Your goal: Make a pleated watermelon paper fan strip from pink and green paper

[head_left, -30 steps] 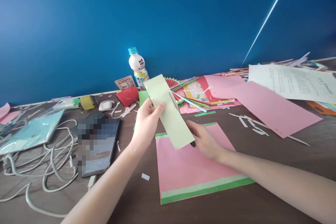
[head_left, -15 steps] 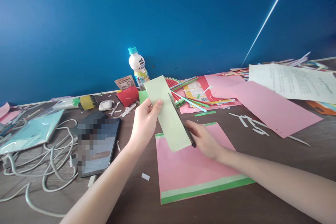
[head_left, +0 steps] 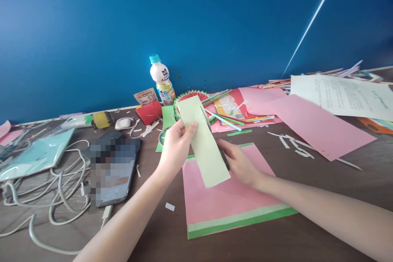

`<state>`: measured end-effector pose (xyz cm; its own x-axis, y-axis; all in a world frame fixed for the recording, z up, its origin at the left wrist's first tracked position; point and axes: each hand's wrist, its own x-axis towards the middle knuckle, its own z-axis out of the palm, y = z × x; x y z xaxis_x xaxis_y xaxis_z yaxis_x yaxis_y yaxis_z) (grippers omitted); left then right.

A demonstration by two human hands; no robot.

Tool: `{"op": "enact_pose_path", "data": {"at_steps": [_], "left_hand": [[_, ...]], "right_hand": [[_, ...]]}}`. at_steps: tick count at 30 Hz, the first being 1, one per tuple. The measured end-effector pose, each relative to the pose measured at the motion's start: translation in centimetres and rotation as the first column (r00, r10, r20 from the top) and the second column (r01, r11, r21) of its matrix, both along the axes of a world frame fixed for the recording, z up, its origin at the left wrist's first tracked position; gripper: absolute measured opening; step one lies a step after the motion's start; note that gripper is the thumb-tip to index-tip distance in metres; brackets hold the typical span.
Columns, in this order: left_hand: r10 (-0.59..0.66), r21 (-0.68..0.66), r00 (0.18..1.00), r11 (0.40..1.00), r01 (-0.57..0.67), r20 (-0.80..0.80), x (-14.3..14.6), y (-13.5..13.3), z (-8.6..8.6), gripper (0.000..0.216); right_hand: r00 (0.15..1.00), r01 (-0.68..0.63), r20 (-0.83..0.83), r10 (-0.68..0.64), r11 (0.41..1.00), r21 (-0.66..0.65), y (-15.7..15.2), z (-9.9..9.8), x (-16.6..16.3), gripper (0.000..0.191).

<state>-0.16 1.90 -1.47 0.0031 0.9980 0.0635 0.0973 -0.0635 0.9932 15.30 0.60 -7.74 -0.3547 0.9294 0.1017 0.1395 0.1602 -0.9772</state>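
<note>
My left hand (head_left: 175, 148) pinches a long pale green paper strip (head_left: 204, 143) and holds it up, tilted, above the table. Behind the strip's right edge my right hand (head_left: 239, 163) grips dark scissors (head_left: 222, 153), whose blades run up along that edge; most of the scissors are hidden by the paper. Below both hands a pink sheet with green borders (head_left: 227, 200) lies flat on the brown table (head_left: 322, 172).
A phone (head_left: 113, 166) with white cables (head_left: 55, 196) lies at the left. A small bottle (head_left: 161, 80), a red folded piece (head_left: 149, 112), coloured strips (head_left: 224, 116), a large pink sheet (head_left: 310, 125) and a printed white page (head_left: 344, 96) crowd the back and right. A blue wall stands behind.
The green strip has shifted slightly down and to the right in my left hand. The scissor blades have moved further up along its right edge.
</note>
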Motion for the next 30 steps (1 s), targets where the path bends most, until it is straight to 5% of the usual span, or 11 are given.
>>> {"op": "enact_pose_path", "data": {"at_steps": [30], "left_hand": [[-0.038,-0.024,0.995,0.999,0.036,-0.087,0.32,-0.26,-0.57,0.026]], "right_hand": [[0.996,0.039,-0.079,-0.046,0.996,-0.084,0.01,0.18,-0.12,0.015]]}}
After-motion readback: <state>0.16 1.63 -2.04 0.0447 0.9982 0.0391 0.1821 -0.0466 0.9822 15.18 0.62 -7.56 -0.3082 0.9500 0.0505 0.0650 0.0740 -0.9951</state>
